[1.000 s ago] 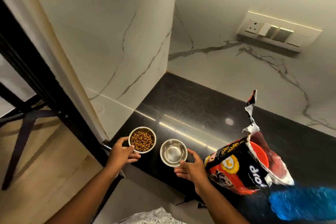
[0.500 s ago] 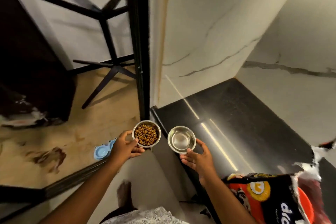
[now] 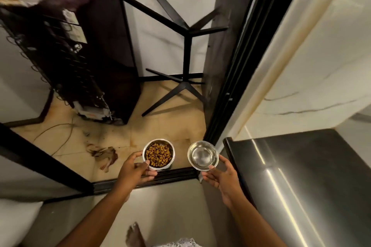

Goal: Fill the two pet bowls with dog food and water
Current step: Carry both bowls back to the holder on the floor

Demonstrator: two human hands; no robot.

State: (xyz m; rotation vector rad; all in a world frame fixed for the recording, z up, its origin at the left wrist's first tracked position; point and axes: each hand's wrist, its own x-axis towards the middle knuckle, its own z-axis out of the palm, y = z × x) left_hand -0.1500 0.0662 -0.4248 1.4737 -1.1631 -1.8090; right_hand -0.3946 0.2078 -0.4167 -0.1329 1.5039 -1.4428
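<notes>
My left hand [image 3: 135, 172] grips a steel bowl of brown dog food [image 3: 158, 154] by its near rim. In my right hand [image 3: 221, 176] is a second steel bowl [image 3: 203, 155] with clear water in it, held from below and the right. Both bowls are level in the air, side by side, above the floor and a black door sill. The dog food bag is out of view.
The black stone counter [image 3: 301, 176] is at the right, its corner close to the water bowl. A black door frame [image 3: 230, 78] rises ahead. Beyond it lie a tiled floor [image 3: 152, 126], black table legs [image 3: 180, 86] and a dark appliance [image 3: 86, 62]. My bare foot [image 3: 134, 236] shows below.
Both bowls have left the counter and moved left with my hands. My view has swung left, so the bag and the wall switches are gone and the doorway fills the frame.
</notes>
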